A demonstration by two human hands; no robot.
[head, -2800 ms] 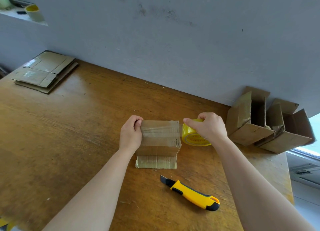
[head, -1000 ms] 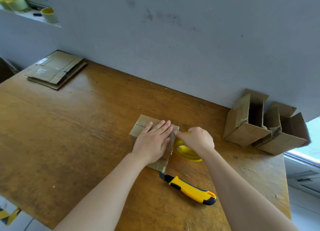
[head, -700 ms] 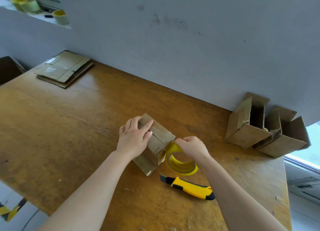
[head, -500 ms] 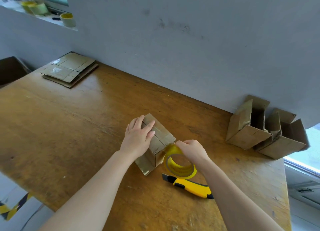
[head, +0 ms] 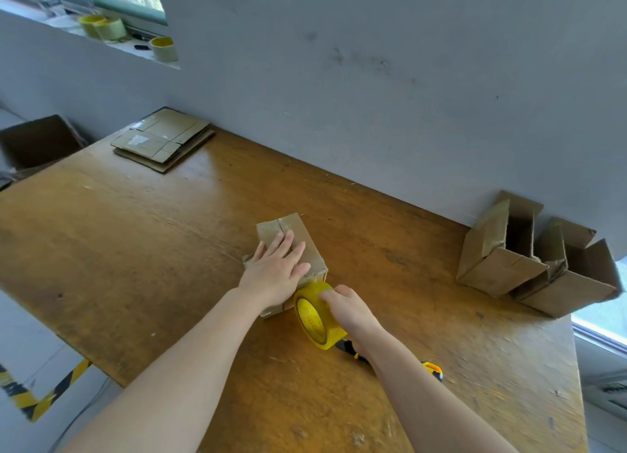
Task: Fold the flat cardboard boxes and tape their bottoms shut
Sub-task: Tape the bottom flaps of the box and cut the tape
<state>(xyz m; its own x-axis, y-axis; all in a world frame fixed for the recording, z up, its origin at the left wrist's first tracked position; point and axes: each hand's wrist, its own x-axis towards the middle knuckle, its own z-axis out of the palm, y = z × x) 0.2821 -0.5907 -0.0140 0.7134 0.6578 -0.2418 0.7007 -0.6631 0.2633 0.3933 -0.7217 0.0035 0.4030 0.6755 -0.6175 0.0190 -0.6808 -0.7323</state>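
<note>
A small folded cardboard box (head: 288, 228) lies on the wooden table (head: 135, 232) with its taped seam facing up. My left hand (head: 274, 271) lies flat on top of it, fingers straight. Just in front of the box stands a yellow tape roll (head: 314, 317) on edge, and my right hand (head: 349, 308) grips it from the right side. The box's near end is hidden behind my left hand and the roll.
A yellow utility knife (head: 431, 371) lies under my right forearm. Two folded open boxes (head: 502, 249) sit at the back right by the wall. A stack of flat boxes (head: 163, 140) lies at the back left. Spare tape rolls (head: 163, 47) stand on the window ledge.
The box has turned so its seam runs away from me. My left hand went from gripping its side to lying flat on top. The tape roll moved to the box's near end.
</note>
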